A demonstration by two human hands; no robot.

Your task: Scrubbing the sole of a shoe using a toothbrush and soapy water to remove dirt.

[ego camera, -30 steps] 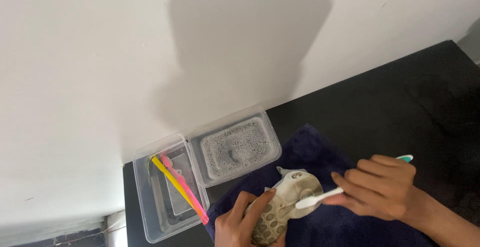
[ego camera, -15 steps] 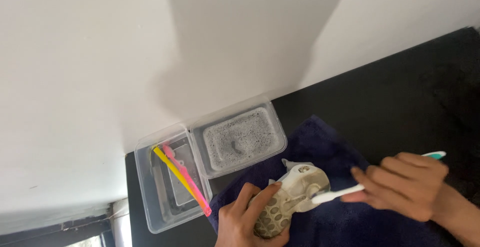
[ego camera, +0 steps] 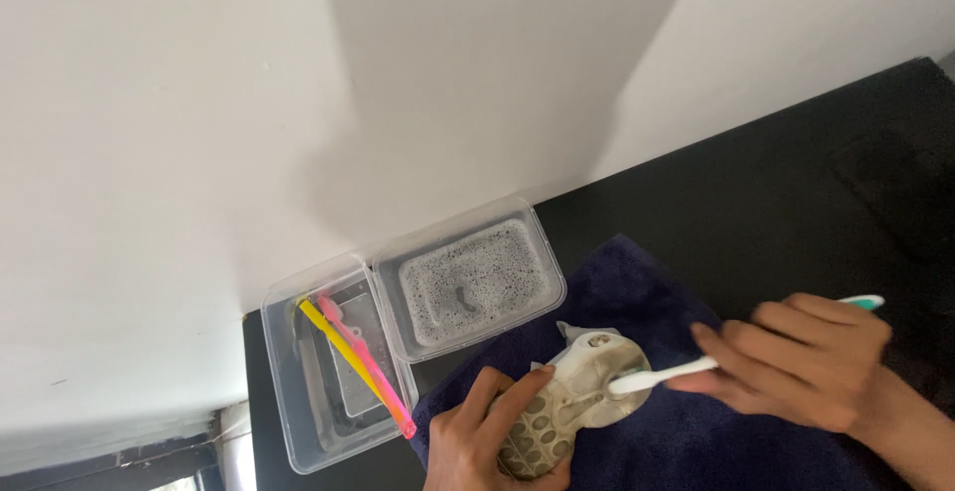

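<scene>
Head view: I see my left hand [ego camera: 487, 446] low in the frame, wrapped around one pale shoe [ego camera: 569, 401], fingers curled over its patterned sole and closed firmly on it. The shoe lies sole toward me, tilted, its open top pointing up and right, resting above a dark blue towel [ego camera: 637, 277] spread on the black table [ego camera: 796, 183].

My right hand [ego camera: 796, 362] is closed on the handle of one white toothbrush [ego camera: 652, 380], with its green end sticking out past my knuckles at the right. The brush head touches the shoe near its opening, so the shoe sits just left of my right hand and directly above my left palm.

Counting the rest: two clear plastic tubs stand side by side against the white wall [ego camera: 199, 103]. The right tub [ego camera: 477, 277] holds speckled grey foamy liquid. The left tub [ego camera: 333, 367] holds two more brushes lying diagonally, one yellow toothbrush [ego camera: 333, 342] and one pink toothbrush [ego camera: 368, 372], touching each other along their length. That makes three brushes, two tubs, one shoe, one towel.
</scene>
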